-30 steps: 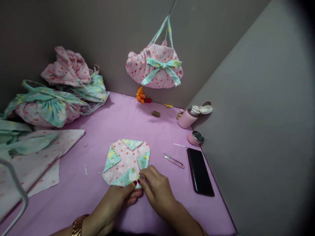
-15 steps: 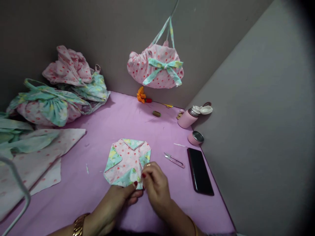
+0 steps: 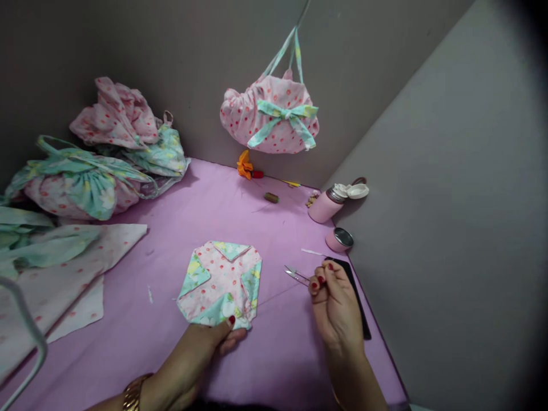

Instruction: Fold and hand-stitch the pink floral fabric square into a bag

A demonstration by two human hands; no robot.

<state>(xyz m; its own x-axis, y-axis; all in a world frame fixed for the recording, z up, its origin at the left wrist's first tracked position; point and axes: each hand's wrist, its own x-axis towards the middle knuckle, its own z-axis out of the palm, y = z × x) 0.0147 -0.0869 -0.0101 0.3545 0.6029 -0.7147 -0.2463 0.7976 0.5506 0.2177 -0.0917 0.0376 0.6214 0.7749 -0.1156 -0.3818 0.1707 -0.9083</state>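
Fabric piece (image 3: 222, 277) lies on the worktop (image 3: 274, 365). Left hand (image 3: 209, 345) grips its near edge, thumb above, fingers beneath. Right hand (image 3: 336, 311), fingertips pinched on the thread (image 3: 282, 294), is right of the fabric piece. Farther right, the phone (image 3: 366, 328) is partly hidden. Snips (image 3: 295, 274) lie between fabric piece and phone. Thread extends rightward from the fabric piece.

Folded piece (image 3: 222, 277) at left grip (image 3: 220, 337) — soft matt printed cloth; snips (image 3: 296, 275) beside right grip (image 3: 336, 299) — shiny metal; desk (image 3: 171, 217) between grips — smooth matt covering.
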